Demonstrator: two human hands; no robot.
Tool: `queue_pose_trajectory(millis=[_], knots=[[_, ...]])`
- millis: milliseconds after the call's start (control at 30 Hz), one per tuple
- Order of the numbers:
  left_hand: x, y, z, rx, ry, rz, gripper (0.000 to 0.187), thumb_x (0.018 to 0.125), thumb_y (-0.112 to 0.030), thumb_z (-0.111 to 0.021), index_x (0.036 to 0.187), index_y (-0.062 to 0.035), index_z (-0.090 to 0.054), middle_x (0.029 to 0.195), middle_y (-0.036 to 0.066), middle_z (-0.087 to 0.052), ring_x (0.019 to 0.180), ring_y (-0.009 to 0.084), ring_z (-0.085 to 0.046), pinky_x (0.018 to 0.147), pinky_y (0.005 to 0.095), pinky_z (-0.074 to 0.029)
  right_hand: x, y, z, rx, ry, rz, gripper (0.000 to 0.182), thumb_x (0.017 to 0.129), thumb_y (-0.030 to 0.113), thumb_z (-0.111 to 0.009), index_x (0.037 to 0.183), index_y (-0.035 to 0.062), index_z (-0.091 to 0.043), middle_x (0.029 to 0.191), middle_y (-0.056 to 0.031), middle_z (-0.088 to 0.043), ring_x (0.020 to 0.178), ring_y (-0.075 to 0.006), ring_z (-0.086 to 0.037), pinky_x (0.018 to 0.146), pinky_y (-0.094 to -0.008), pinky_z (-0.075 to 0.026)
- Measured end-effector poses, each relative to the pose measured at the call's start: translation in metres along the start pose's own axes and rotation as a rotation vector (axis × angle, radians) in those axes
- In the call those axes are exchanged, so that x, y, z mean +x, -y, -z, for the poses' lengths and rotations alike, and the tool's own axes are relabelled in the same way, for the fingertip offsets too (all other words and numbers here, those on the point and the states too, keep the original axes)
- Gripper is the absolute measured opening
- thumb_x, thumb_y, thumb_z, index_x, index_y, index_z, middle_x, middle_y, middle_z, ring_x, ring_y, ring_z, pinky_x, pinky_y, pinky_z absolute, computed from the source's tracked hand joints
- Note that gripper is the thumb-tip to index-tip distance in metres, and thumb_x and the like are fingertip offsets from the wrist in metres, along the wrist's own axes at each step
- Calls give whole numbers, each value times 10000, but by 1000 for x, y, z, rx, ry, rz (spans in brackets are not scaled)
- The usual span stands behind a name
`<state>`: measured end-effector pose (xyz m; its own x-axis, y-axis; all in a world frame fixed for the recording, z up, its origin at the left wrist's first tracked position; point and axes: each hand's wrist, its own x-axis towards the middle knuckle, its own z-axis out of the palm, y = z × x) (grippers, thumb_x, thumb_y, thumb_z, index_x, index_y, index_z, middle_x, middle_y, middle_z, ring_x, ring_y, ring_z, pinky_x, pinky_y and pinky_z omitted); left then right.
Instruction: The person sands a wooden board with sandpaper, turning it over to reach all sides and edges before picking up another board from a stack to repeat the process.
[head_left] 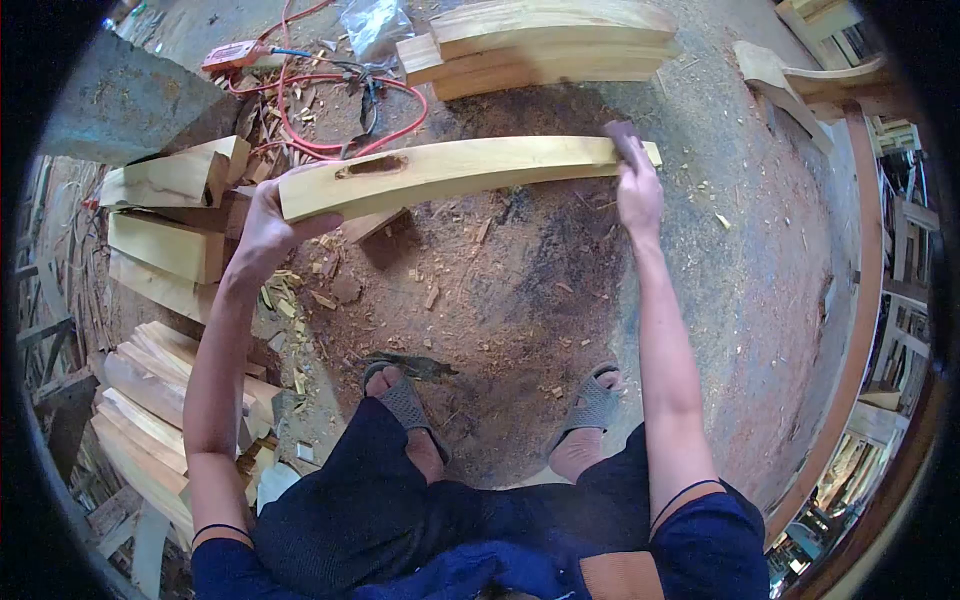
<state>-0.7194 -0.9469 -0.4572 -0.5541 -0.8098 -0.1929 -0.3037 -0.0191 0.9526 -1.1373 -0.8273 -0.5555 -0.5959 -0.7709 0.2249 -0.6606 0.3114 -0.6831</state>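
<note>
A long curved wooden piece (450,165) spans the space in front of me, pale yellow, with a dark-edged slot cut near its left end. My left hand (268,222) is wrapped round that left end and holds it from below. At the other end, my right hand (640,192) is closed on a small dark brown flat piece (622,140), perhaps sandpaper, which lies against the wood. Some blur and the fingers hide its exact shape. Beneath the curved piece, a short wood block (375,224) rests on the ground.
Stacked thick boards (550,50) lie ahead. A red cord (290,120) with a socket box (235,55) coils beside a clear plastic bag (375,30). Cut timber (165,245) is piled on the left. Sawdust and chips cover the floor around my sandalled feet. Wooden frames (865,300) stand right.
</note>
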Motion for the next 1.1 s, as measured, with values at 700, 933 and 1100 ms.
queue_pose_trajectory(millis=[700, 933, 1100], knots=[[24, 18, -75, -797, -263, 345, 490, 864, -319, -596, 1264, -59, -488, 1200, 105, -548, 1114, 225, -546, 950, 404, -485, 7, -83, 60, 230, -406, -260, 367, 918, 227, -492, 1106, -73, -589, 1036, -156, -642, 965, -259, -583, 893, -351, -405], [121, 21, -122, -997, -253, 460, 468, 893, -274, -604, 1272, -67, -424, 1214, 123, -477, 1137, 265, -492, 997, 439, -458, -8, -56, 30, 323, -193, -230, 403, 923, 241, -508, 1175, -69, -563, 1099, -163, -637, 998, -264, -584, 915, -357, -405], [135, 14, -107, -832, -158, 437, 351, 943, -193, -528, 1233, -8, -457, 1175, 119, -497, 1129, 229, -497, 1011, 412, -398, -26, -29, 11, 348, -34, -188, 374, 961, 193, -451, 1236, -47, -529, 1154, -137, -621, 1048, -234, -572, 945, -335, -395]])
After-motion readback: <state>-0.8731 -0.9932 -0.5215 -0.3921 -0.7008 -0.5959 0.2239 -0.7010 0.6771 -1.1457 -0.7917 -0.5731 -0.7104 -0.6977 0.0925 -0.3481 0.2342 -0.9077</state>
